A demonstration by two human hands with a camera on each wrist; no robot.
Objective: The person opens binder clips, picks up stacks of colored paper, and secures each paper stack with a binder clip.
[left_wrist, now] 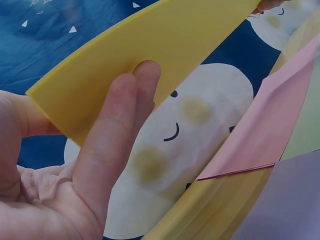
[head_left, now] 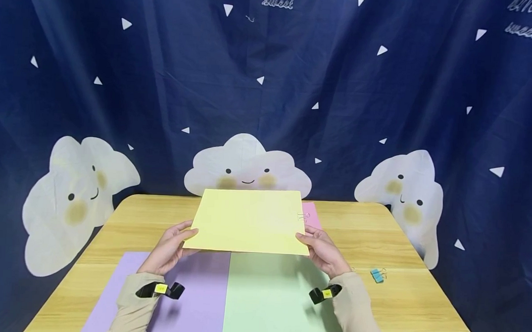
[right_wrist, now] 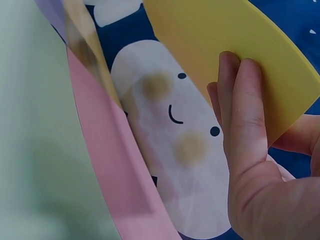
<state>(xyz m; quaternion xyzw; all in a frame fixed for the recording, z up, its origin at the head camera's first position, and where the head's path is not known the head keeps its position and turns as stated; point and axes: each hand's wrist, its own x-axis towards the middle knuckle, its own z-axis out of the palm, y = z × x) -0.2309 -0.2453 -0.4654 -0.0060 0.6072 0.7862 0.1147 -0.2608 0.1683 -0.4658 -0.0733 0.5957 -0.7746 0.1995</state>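
Both hands hold a yellow paper (head_left: 246, 219) up above the table, its near edge level and facing me. My left hand (head_left: 169, 248) pinches its left near corner, thumb on top and fingers beneath. At the right near corner my right hand (head_left: 326, 253) does the same. Both wrist views show straight fingers flat against the paper's underside. Whether it is one sheet or a thin stack, I cannot tell. Thin wire clip handles (head_left: 304, 216) show by its right edge; what they grip is unclear. Pink paper (left_wrist: 250, 135) lies beyond, mostly hidden by the yellow in the head view.
A purple sheet (head_left: 198, 297) and a pale green sheet (head_left: 278, 300) lie side by side on the wooden table (head_left: 407, 311). A blue binder clip (head_left: 377, 276) sits right of the right hand. A dark blue curtain (head_left: 259, 106) with clouds hangs behind the table.
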